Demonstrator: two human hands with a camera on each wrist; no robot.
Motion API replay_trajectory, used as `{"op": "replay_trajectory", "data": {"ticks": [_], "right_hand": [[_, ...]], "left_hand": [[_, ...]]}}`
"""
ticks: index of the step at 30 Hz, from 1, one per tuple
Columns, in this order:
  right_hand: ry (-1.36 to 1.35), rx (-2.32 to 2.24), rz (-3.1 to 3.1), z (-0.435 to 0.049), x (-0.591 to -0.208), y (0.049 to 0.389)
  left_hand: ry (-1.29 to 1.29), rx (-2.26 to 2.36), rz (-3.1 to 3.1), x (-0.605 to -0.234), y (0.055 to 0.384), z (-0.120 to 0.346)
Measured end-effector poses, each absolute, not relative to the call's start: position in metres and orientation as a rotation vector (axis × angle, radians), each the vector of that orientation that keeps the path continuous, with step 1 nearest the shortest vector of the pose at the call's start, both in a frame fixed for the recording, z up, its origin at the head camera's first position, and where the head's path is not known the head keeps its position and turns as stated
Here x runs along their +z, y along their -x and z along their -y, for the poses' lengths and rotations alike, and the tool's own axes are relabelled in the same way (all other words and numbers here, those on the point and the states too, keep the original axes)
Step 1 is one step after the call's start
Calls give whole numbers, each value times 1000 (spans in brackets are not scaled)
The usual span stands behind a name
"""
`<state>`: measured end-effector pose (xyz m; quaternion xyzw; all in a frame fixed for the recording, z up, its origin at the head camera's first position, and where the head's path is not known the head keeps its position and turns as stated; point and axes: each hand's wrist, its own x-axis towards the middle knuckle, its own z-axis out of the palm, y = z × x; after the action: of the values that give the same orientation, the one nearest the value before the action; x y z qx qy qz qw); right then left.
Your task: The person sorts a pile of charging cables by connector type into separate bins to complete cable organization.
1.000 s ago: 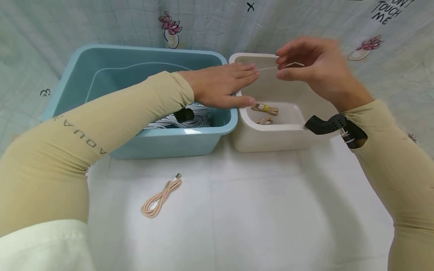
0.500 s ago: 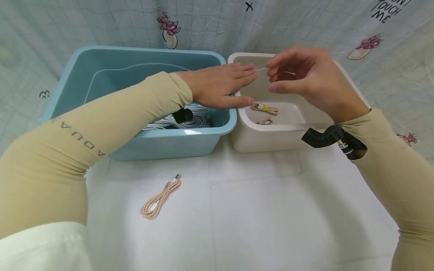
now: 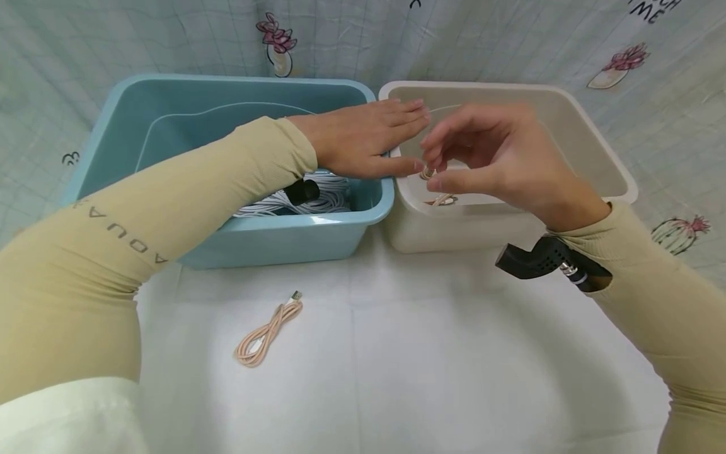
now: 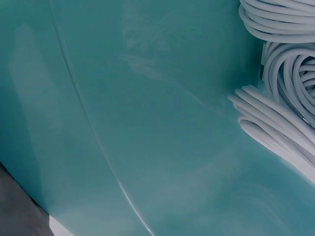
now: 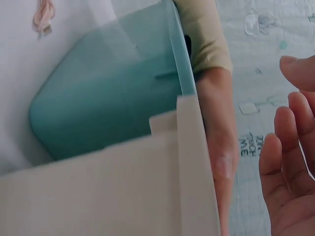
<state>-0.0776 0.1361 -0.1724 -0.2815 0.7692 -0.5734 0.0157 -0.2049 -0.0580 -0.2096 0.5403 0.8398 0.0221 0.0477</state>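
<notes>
My left hand (image 3: 368,137) lies with straight fingers across the adjoining rims of a blue bin (image 3: 283,234) and a cream bin (image 3: 454,234). Above the cream bin hovers my right hand (image 3: 499,157), its fingers loosely bent, the thumb apart from them and nothing held. Inside the cream bin are a tan bundled cable (image 3: 443,199) and a second tan cable (image 3: 426,173), mostly hidden behind the right fingertips. Coiled white cables (image 4: 290,73) fill part of the blue bin, partly covered by my left forearm in the head view.
A tan USB cable (image 3: 268,334), bundled in a figure eight, lies on the white cloth (image 3: 454,359) in front of the blue bin. Behind both bins hangs a patterned curtain (image 3: 351,38).
My right hand has moved down and to the left, from over the cream bin's back toward its front left part. The left hand has stayed on the rims.
</notes>
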Motion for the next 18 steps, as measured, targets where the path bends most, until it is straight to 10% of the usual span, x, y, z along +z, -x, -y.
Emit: {"op": "replay_trajectory", "data": {"ticks": [18], "right_hand": [[1318,-1859,-1957,-106,-206,66]], "left_hand": [[-1693,57,-2556,-212,207,60]]}}
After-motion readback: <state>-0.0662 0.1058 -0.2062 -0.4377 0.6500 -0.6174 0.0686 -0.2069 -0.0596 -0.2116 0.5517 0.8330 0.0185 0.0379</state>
